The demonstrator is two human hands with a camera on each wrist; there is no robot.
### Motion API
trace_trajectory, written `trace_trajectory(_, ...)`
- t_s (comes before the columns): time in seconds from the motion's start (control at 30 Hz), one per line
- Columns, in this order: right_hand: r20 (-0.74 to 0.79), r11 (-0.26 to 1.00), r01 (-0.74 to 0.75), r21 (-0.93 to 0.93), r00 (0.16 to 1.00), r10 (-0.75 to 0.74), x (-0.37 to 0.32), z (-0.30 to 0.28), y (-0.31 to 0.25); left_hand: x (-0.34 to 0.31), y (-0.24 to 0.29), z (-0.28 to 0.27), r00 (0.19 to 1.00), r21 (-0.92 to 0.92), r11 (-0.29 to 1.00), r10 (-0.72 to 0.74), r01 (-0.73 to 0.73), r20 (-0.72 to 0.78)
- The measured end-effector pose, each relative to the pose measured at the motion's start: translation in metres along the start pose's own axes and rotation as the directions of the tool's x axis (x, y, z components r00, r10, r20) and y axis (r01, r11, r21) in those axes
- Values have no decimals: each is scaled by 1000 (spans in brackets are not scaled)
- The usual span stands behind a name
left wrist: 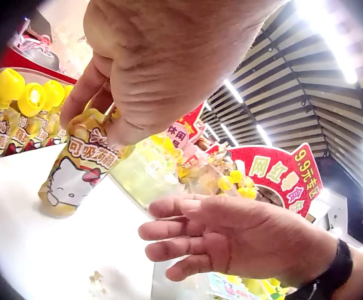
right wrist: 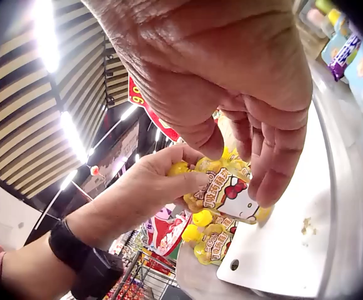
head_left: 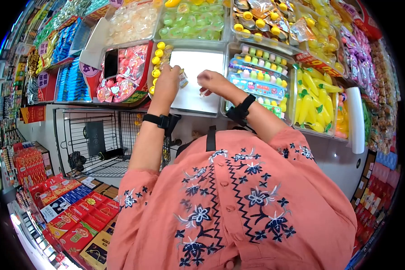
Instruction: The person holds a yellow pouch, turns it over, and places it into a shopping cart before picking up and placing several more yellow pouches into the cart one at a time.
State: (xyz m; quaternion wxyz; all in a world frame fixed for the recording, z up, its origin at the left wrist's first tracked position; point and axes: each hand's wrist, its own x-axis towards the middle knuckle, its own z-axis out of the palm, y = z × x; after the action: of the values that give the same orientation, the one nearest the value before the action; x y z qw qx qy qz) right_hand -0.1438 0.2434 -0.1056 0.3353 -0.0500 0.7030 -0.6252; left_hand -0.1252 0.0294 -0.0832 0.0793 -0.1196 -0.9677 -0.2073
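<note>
My left hand (head_left: 168,85) grips a small jelly pouch (left wrist: 76,167) by its top. The pouch has a yellow cap, a white cartoon cat and Chinese lettering, and hangs close over a white board (head_left: 195,67) inside a clear plastic bin. Along the bin's left side stands a row of similar pouches with yellow caps (head_left: 156,63). To the right of the held pouch, my right hand (head_left: 214,83) hovers over the board with loosely bent fingers and holds nothing. In the right wrist view its fingers partly overlap the pouch.
Candy bins surround the work: pink packets (head_left: 132,83) with a dark phone (head_left: 111,63) on them at left, green jelly cups (head_left: 191,22) behind, marshmallow packs (head_left: 261,81) and yellow banana-shaped sweets (head_left: 314,101) at right. A wire cart (head_left: 90,139) stands below left.
</note>
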Motion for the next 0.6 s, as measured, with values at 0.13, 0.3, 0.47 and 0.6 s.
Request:
trace_trajectory(0.13,-67,941,237,-240,963,-260,9,1,15,-4,15,-22,997,-43,999,26,-23,70)
trace_trajectory(0.3,86,924,321,-208,947,-310,23,9,21,-7,3,-17,991,-266,964,40,-5,126)
trace_trajectory(0.47,221,999,-19,-26,975,25,21,13,10,-10,-4,-12,987,-449,879,-148,160,62)
trace_trajectory(0.6,173,990,-109,87,981,92,13,22,1,-16,-7,-21,871,-666,573,-409,478,274)
